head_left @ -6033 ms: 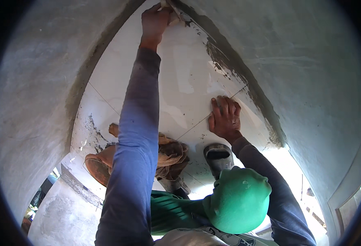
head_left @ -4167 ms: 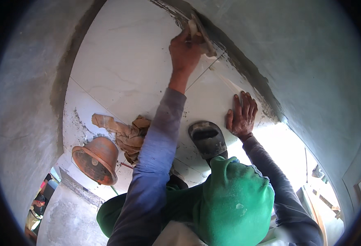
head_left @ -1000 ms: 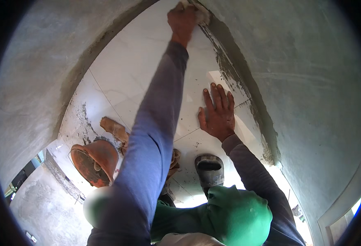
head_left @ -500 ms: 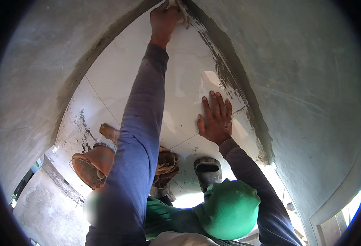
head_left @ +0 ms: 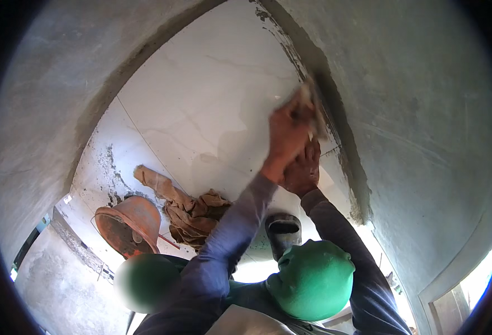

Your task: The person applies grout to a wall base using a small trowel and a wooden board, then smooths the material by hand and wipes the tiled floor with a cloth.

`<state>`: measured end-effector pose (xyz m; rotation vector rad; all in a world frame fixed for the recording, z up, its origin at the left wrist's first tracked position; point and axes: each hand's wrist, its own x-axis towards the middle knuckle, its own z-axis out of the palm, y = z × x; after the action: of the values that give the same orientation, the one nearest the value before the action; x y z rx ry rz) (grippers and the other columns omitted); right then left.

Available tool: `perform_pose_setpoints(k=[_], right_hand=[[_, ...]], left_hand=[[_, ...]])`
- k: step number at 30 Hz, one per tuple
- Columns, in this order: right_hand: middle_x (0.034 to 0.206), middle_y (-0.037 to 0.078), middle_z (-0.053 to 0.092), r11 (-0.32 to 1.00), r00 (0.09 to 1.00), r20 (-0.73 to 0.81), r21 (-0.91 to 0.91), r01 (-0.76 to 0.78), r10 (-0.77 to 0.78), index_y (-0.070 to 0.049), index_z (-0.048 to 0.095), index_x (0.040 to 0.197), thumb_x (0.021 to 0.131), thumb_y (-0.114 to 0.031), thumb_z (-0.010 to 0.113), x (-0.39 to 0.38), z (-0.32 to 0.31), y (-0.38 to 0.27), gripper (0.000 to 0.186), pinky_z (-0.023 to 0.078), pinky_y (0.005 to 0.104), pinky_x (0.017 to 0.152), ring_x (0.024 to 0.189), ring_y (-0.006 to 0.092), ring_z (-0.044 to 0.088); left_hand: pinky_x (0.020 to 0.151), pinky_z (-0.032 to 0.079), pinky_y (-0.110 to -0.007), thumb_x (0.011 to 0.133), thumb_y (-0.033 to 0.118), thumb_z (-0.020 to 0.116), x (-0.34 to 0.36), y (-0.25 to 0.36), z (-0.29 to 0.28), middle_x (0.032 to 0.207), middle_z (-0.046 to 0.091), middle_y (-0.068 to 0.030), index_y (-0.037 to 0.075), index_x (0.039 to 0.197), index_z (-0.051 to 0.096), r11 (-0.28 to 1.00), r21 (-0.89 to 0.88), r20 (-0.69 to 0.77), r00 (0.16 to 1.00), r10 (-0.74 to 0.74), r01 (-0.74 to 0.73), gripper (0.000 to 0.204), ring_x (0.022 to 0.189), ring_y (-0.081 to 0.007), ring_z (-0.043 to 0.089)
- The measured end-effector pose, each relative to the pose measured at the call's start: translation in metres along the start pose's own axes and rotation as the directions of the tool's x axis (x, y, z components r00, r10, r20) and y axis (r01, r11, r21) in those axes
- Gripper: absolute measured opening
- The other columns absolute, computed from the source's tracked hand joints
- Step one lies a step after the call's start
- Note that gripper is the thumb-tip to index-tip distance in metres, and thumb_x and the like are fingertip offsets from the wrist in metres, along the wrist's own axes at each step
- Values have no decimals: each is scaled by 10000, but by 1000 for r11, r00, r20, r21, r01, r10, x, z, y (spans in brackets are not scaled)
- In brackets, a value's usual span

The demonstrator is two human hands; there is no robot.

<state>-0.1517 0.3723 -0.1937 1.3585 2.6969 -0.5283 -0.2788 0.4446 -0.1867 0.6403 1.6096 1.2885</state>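
Note:
My left hand (head_left: 290,128) is closed around a pale beige rag (head_left: 318,114), pressed low along the mortar-smeared edge of the white tile floor (head_left: 201,84) beside the right wall. Motion blurs both the fingers and the rag. Just below it, my right hand (head_left: 302,174) lies flat on the tiles, its fingers pointing away from me and partly covered by the left hand. Grey mortar streaks (head_left: 290,47) run along the joint between floor and wall.
An orange bucket (head_left: 145,215) lies tipped at the left, by a crumpled brown cloth (head_left: 198,215). A dark slipper (head_left: 283,234) shows in front of my green-clad knee (head_left: 313,282). Plastered walls (head_left: 413,123) (head_left: 50,111) close in on both sides, meeting the floor in a narrowing shape.
My left hand has come back from the far corner along the right edge with the rag, down to the right hand. The right hand stays flat; bucket and brown cloth are less covered.

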Motion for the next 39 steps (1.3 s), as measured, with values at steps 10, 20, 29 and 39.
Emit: perform_pose_setpoints(k=[10, 20, 29, 39], right_hand=[[1690, 240, 400, 999, 993, -118, 21, 33, -31, -28, 547, 1562, 980, -364, 594, 1, 3, -7, 674, 194, 633, 1303, 1619, 407, 306], [1616, 306, 443, 998, 988, -147, 22, 58, -55, -17, 569, 1513, 984, -372, 600, -4, 6, 4, 638, 253, 665, 1268, 1530, 466, 395], [1602, 318, 463, 957, 828, -505, 14, 291, -244, 23, 412, 1619, 1044, -260, 587, -7, 35, -16, 664, 324, 612, 1248, 1497, 503, 409], [1325, 198, 717, 271, 733, 655, 750, -603, -183, 45, 670, 1347, 1084, -356, 675, -164, -50, -6, 480, 475, 469, 1100, 1253, 343, 656]], left_hand=[[773, 545, -272, 1016, 179, 701, 216, 51, -83, 980, 789, -10, -6, 1250, 799, 979, 84, -15, 982, 187, -185, 314, 866, -82, 662], [776, 613, -431, 939, 252, 741, 15, 22, -31, 939, 805, -189, 77, 1178, 809, 971, 215, 301, 953, 33, -101, 304, 829, -296, 796], [729, 577, -439, 900, 135, 678, -48, 169, -179, 875, 753, -221, 48, 1157, 797, 729, 458, 569, 798, 199, -508, 297, 743, -325, 714], [863, 609, -306, 1037, 141, 643, -222, 221, -407, 1031, 809, -173, -111, 1440, 636, 887, 383, 43, 965, 261, -257, 475, 934, -158, 765]])
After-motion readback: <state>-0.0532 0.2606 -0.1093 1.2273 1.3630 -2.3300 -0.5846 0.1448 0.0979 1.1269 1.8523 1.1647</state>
